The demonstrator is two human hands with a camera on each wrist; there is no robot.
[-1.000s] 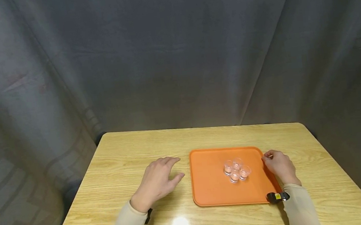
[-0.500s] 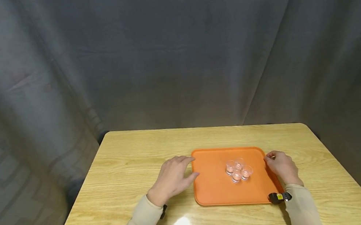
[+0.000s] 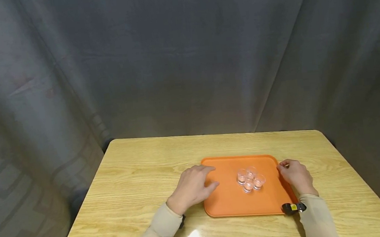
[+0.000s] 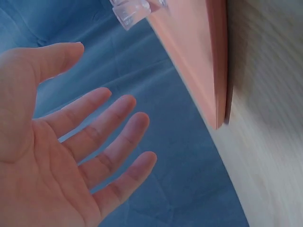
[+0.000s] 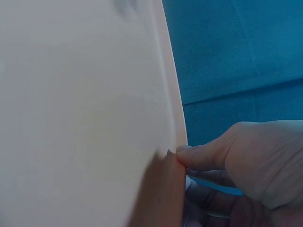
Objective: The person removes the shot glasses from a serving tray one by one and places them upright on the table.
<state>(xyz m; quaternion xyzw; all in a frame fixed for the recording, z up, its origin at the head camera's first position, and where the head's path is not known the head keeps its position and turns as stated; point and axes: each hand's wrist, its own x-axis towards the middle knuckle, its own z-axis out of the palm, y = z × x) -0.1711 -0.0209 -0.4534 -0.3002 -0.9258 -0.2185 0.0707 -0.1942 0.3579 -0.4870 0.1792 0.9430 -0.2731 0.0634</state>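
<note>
An orange tray [image 3: 230, 203] lies on the table, with several small clear glasses [image 3: 248, 186] clustered right of its middle. My left hand [image 3: 193, 185] overlaps the tray's left edge in the head view, thumb and fingers spread and nothing between them. In the left wrist view the open palm faces the camera, apart from the tray's edge. At the opposite side my right hand [image 3: 298, 178] grips the right rim. The right wrist view shows the thumb [image 5: 203, 153] on top of the rim and the other fingers curled outside and below it.
The pale wooden table [image 3: 152, 153] extends around the tray on all sides. Grey curtains [image 3: 184, 65] hang behind the table and along both sides. Each wrist wears a small black camera; the right one [image 3: 288, 208] sits over the tray's near right corner.
My left hand has moved right, from beside the tray to over its left edge, still spread. The right hand stays on the right rim, and the glasses keep their places on the tray.
</note>
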